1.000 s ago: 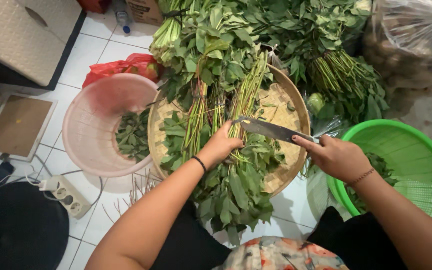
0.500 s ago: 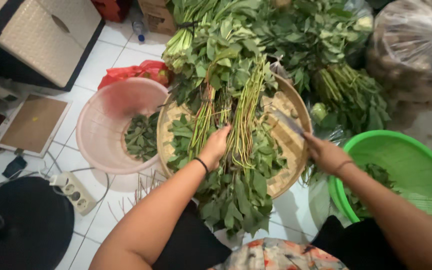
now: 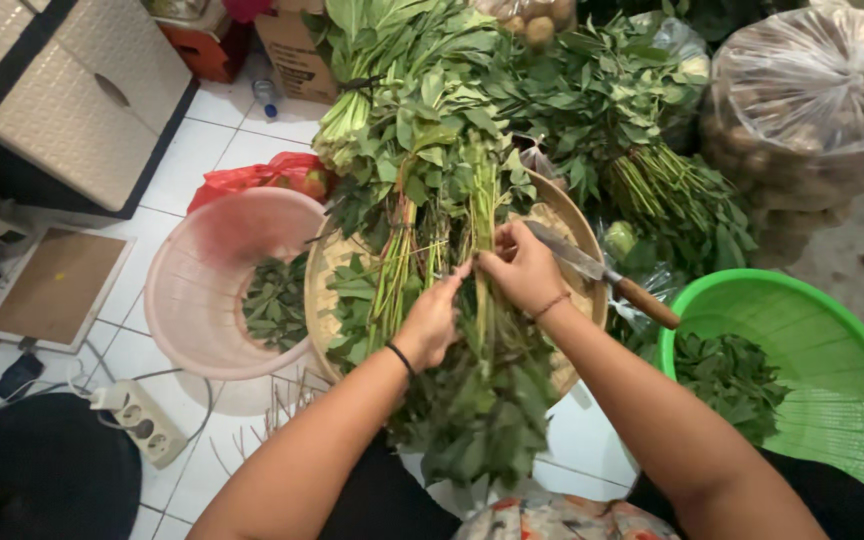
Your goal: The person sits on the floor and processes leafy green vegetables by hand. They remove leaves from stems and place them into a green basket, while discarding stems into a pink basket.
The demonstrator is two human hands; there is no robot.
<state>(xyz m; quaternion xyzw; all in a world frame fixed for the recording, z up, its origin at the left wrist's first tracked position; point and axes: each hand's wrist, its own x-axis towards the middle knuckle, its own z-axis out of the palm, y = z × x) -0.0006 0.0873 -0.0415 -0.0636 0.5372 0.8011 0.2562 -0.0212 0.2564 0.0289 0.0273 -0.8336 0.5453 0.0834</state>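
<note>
Fingers [image 3: 457,275] of the left hand [image 3: 432,320] and right hand [image 3: 522,270] pinch together on the bunch of greens [image 3: 472,400], steadying its stems over the woven tray [image 3: 327,300]. Meanwhile the knife [image 3: 602,272] lies set aside on the tray's far edge, and picked leaves sit sorted in the pink basket [image 3: 192,310] and green basket [image 3: 852,350] on either side.

Two hands: left [image 3: 432,322], right [image 3: 522,268]. One knife [image 3: 602,272]. Two baskets: pink [image 3: 207,300] at nine o'clock, green [image 3: 822,330] at four. One tray [image 3: 324,300]. One power strip [image 3: 137,420].

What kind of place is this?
Probably a home or market back area where vegetables are prepped on the floor: white tiled floor, bundled leafy greens on a woven tray, pink basket, green basket.
</note>
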